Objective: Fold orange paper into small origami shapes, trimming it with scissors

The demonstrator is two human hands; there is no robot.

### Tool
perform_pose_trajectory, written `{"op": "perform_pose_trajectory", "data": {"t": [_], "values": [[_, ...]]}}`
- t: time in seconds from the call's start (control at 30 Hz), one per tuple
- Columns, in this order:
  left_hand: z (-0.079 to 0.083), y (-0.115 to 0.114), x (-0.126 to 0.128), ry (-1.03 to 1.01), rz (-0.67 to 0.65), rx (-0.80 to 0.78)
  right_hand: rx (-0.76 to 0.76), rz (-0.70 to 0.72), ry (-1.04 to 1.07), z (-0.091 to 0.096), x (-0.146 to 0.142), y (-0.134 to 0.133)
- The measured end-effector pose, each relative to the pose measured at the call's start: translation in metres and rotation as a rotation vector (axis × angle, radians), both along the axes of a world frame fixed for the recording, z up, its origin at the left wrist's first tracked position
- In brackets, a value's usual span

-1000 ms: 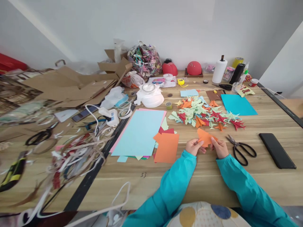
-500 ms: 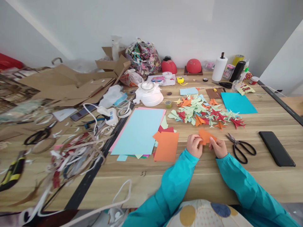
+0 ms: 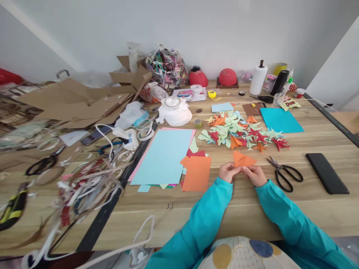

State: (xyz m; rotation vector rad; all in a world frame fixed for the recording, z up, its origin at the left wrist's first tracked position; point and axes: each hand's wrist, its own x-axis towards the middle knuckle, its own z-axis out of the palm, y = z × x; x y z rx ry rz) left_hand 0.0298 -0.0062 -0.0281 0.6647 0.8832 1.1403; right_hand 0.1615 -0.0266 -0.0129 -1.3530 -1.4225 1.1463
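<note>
A folded orange paper (image 3: 242,160) sits between both hands just above the wooden table (image 3: 252,209). My left hand (image 3: 228,172) pinches its lower left edge. My right hand (image 3: 254,175) grips its lower right side. Both arms wear teal sleeves. Beyond the hands lies a pile of folded paper shapes (image 3: 241,134) in green, red and orange. To the left rests an orange sheet (image 3: 197,173) beside a stack of light blue and pink paper (image 3: 162,155).
Black scissors (image 3: 284,173) and a black phone (image 3: 327,173) lie to the right. A blue sheet (image 3: 280,119), paper towel roll (image 3: 258,79), white bowl (image 3: 174,111) and tape stand farther back. Cardboard (image 3: 75,101), cords and strips clutter the left side.
The hands have worked the orange paper: it was flat and wider a second ago, and now stands as a narrower folded triangle, held closer between the fingertips.
</note>
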Motion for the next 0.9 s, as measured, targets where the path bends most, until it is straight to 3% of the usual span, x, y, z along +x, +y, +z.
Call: {"op": "perform_pose_trajectory", "data": {"t": [0.33,0.63,0.9], "values": [[0.009,-0.001,-0.007,0.108,-0.132,0.083,-0.003,-0.083,0.069,0.004,0.004,0.001],[0.013,-0.002,-0.005,-0.042,-0.166,0.031,-0.003,0.004,-0.01,0.004,0.0,-0.001],[0.017,-0.005,-0.006,0.257,-0.12,0.133,0.039,0.005,0.006,0.007,0.002,-0.003]]}}
